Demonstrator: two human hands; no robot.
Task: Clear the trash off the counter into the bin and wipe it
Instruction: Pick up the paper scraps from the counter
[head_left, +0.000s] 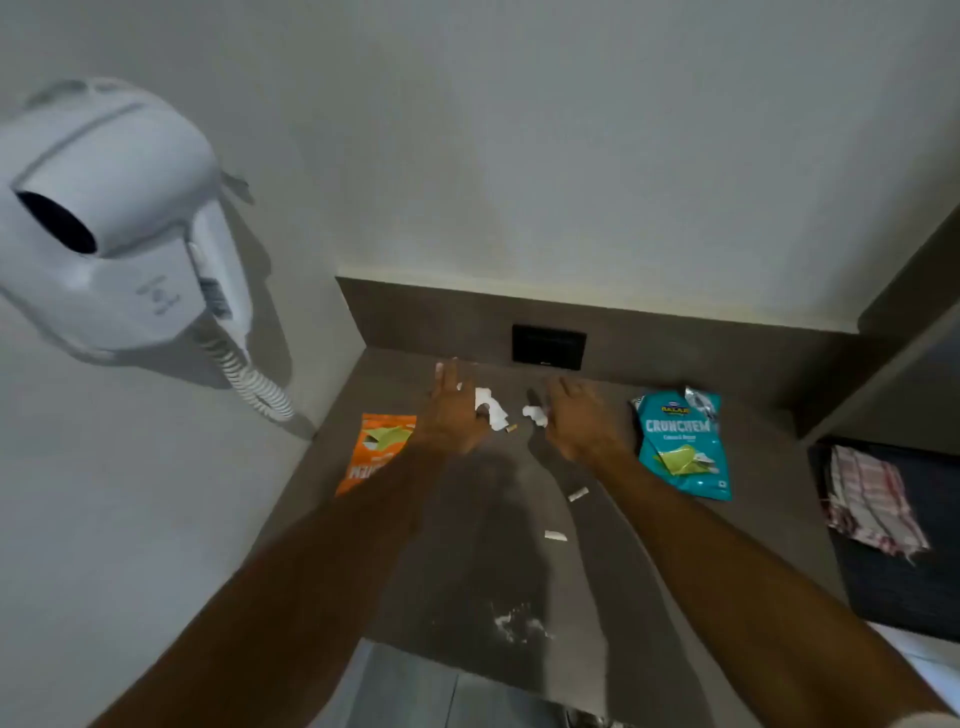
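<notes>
On the brown counter (467, 545) lie an orange snack packet (371, 452) at the left and a teal snack packet (685, 441) at the right. Between them are torn white paper scraps (491, 405), another white scrap (535, 414) and a small stub (511, 428). My left hand (454, 413) hovers flat with fingers spread beside the larger scrap. My right hand (576, 418) is open beside the smaller scrap. Two more white bits (577, 494) (555, 535) lie nearer me, and a white powdery smear (519, 623) marks the front of the counter.
A white wall-mounted hair dryer (109, 218) with a coiled cord hangs at the left. A black socket plate (549, 346) sits in the back splash. A checked cloth (872, 499) lies on a dark surface at the right. No bin is in view.
</notes>
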